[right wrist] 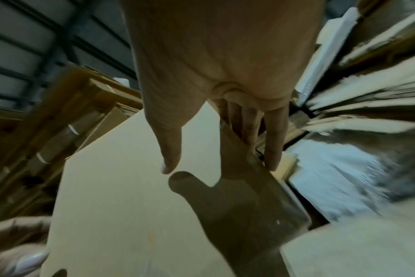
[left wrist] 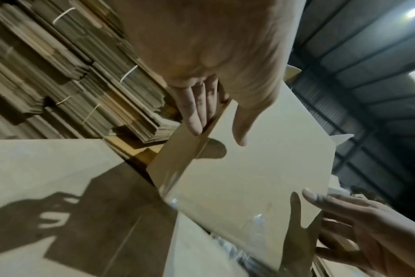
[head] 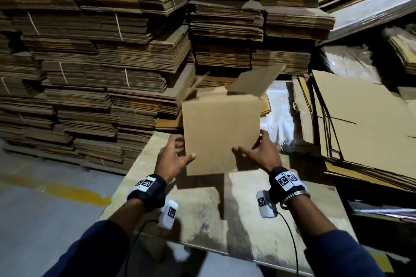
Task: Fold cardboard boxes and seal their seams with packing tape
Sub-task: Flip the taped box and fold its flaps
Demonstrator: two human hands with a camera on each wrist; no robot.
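Stacked flat cartons (head: pixel 94 56) walled the warehouse; at the table's (head: pixel 202 216) far edge my left hand (head: pixel 172 157) and right hand (head: pixel 262 153), fingers straight, steadied the box (head: pixel 219 132); even pressure would, I judged, keep it square.

Box (head: pixel 219 132): sitting above the table (head: pixel 304 216), between the two hands, flaps pointing away from the person.
Left hand (head: pixel 173 157): lying against the box's left side.
Right hand (head: pixel 261 153): lying against the box's right side.
Flat-cardboard stacks (head: pixel 94 63): standing behind and left of the table.
Loose sheets (head: pixel 360 132): lying right of the box.
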